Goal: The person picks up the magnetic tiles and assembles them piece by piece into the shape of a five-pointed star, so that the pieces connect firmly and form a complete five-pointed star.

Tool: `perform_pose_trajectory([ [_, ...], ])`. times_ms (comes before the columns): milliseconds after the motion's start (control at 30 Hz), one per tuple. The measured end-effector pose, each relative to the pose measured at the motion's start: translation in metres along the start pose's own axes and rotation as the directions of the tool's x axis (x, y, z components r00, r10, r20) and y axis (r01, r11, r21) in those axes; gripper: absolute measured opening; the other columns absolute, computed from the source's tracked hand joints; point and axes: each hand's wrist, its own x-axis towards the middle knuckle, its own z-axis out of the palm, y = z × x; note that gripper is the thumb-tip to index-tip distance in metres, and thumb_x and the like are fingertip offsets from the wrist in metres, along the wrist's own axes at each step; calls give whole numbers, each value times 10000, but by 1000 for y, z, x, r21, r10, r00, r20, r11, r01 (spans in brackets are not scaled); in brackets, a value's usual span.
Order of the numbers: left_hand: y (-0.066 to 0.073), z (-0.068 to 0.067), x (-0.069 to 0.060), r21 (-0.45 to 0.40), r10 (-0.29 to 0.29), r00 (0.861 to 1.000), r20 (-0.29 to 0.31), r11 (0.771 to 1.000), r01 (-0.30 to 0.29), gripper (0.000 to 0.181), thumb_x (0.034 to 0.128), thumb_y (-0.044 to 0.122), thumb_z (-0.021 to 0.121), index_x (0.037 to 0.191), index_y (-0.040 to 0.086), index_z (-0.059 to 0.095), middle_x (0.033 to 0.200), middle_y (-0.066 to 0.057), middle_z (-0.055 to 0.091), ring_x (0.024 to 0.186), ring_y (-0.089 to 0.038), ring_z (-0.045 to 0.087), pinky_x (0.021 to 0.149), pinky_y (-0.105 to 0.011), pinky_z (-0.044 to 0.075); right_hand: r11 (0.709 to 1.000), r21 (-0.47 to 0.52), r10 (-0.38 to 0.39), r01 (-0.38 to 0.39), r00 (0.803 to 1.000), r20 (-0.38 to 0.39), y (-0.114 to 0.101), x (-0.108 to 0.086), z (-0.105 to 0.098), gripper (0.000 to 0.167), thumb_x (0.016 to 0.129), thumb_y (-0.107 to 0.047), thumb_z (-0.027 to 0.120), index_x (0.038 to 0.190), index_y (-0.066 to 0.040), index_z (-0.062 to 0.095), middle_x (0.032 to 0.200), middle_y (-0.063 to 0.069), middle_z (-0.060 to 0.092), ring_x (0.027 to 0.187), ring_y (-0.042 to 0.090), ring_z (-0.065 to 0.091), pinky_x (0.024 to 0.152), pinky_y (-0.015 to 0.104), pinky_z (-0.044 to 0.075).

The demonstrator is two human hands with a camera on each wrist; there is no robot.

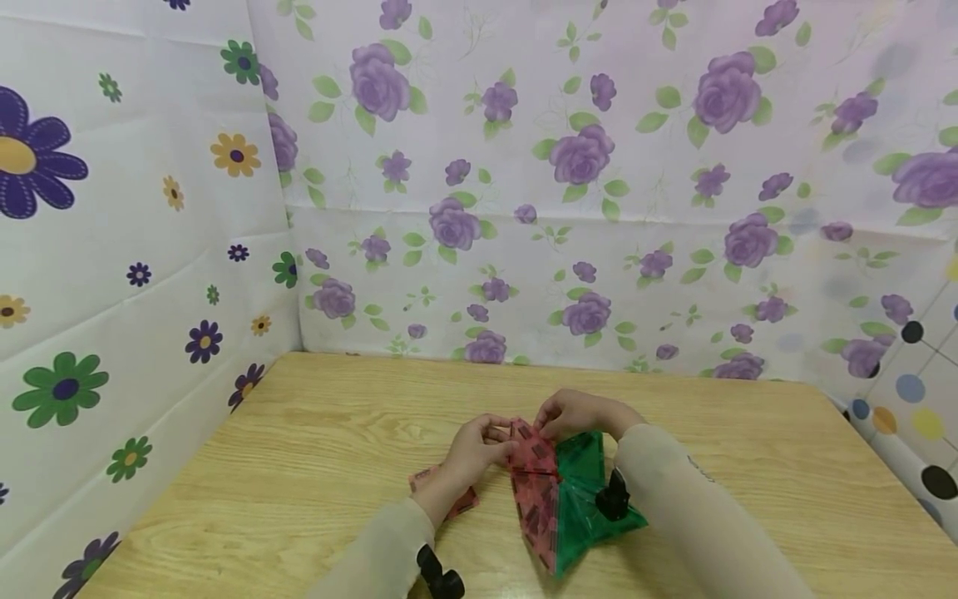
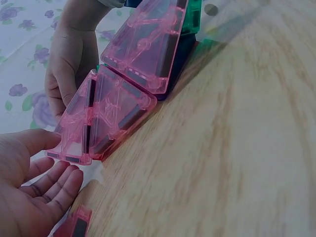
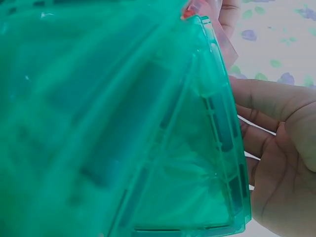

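Note:
Pink triangular magnetic tiles (image 1: 535, 507) and green tiles (image 1: 587, 516) are joined into a faceted shape on the table. My left hand (image 1: 479, 445) holds the left edge of the far pink tile (image 2: 74, 133) between thumb and fingers. From the far side, my right hand (image 1: 575, 413) pinches the pink tile's upper edge with curled fingers. In the right wrist view, a green tile (image 3: 187, 168) covers part of the right hand's (image 3: 281, 133) fingertips. A dark blue piece (image 2: 180, 61) shows behind the pink tiles in the left wrist view.
A loose pink tile (image 1: 464, 503) lies on the wooden table (image 1: 299, 499), partly under my left forearm. Flowered cloth (image 1: 464, 166) hangs behind the table and at its left side. Dotted cloth (image 1: 913, 383) hangs at the right.

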Motion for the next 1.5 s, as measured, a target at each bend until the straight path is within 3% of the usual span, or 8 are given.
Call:
perform_pose_trajectory([
  [133,2,-2,-1,21,18,1000,-11,1000,-18,382,871,120,707,1204,-24,589,990,-172,644,771,-134,632,689,-335,579,1000,-15,-1,1,1000,-6,-2,-2,0,160,924,-40,585,1032,-2,697,953,92,713,860,186,653,805,352,559],
  [333,14,-10,-3,88,49,998,-37,995,-45,374,882,102,690,1213,-33,581,993,-162,635,780,-111,613,752,-373,577,998,-50,-41,39,999,-33,-7,-9,-5,164,925,-100,607,1028,-21,707,943,147,714,878,252,660,857,421,538],
  [500,27,-16,-7,122,72,997,-40,990,-66,335,890,81,674,1203,-8,592,1009,-170,633,795,-120,609,765,-390,575,995,-83,-68,63,996,-63,-12,-14,-9,223,939,-167,611,1091,-24,691,1009,93,712,935,187,653,883,399,528],
  [800,51,-20,-16,213,145,989,13,966,-145,331,899,143,675,1217,87,601,1057,-152,634,879,-167,609,738,-317,546,990,-40,-139,135,977,-160,-28,-28,-14,240,960,-218,592,1126,-63,670,1077,153,693,957,207,662,900,433,530],
  [900,59,-21,-22,242,173,984,33,954,-176,352,896,161,683,1231,99,594,1089,-168,628,894,-168,611,740,-294,530,988,-24,-151,150,961,-233,-33,-33,-10,235,958,-226,596,1126,-77,667,1056,101,697,951,184,655,885,408,536],
  [1100,70,-27,-33,310,230,972,56,921,-236,362,895,200,689,1237,127,594,1054,-86,636,891,-159,622,748,-270,523,984,-26,-172,175,908,-381,-47,-43,2,231,940,-264,624,1117,-123,670,1014,41,686,907,147,640,831,356,536],
  [1500,80,-44,-52,395,301,951,68,867,-303,362,882,199,703,1225,132,609,1039,-43,650,898,-145,625,752,-224,508,982,-23,-163,187,786,-597,-82,-61,33,295,911,-237,666,1179,-117,646,977,27,697,858,142,648,735,288,543],
])
